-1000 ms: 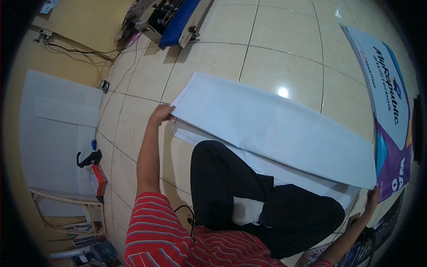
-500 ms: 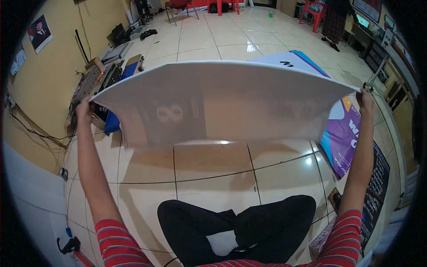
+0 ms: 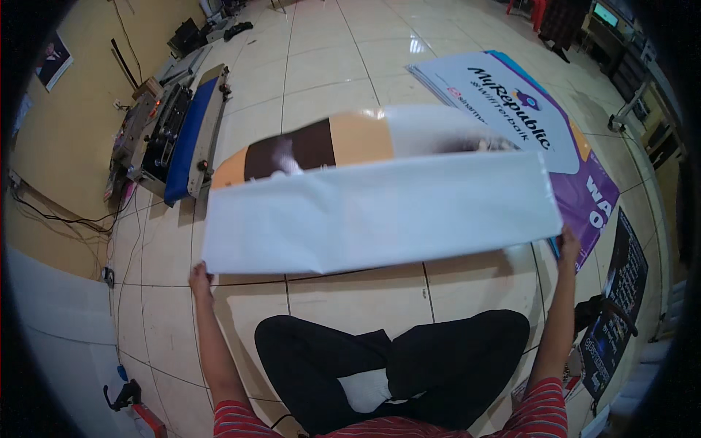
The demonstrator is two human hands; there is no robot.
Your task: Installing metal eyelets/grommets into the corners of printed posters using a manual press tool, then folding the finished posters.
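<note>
A wide banner sheet (image 3: 380,215) stretches between my two hands above the tiled floor. Its plain white back faces up on the near part, while the far part curves up and shows a print in orange, dark brown and white, blurred in places. My left hand (image 3: 201,280) pinches the near left corner. At the near right corner, the fingers of my right hand (image 3: 567,244) are closed on the sheet. Beyond the right hand lies a stack of printed banners (image 3: 504,98) in white, purple and blue, partly covered by the held sheet.
A machine with a blue belt (image 3: 193,139) stands on the left by the wall. A dark printed banner (image 3: 619,292) lies at the right, near a black-handled object (image 3: 606,312). My crossed legs (image 3: 321,365) are close in front. A person (image 3: 564,22) stands far right.
Both hands have come down and nearer to me, bringing the sheet's held edge close to the floor. The sheet has folded over, so its white back now shows on the near side.
</note>
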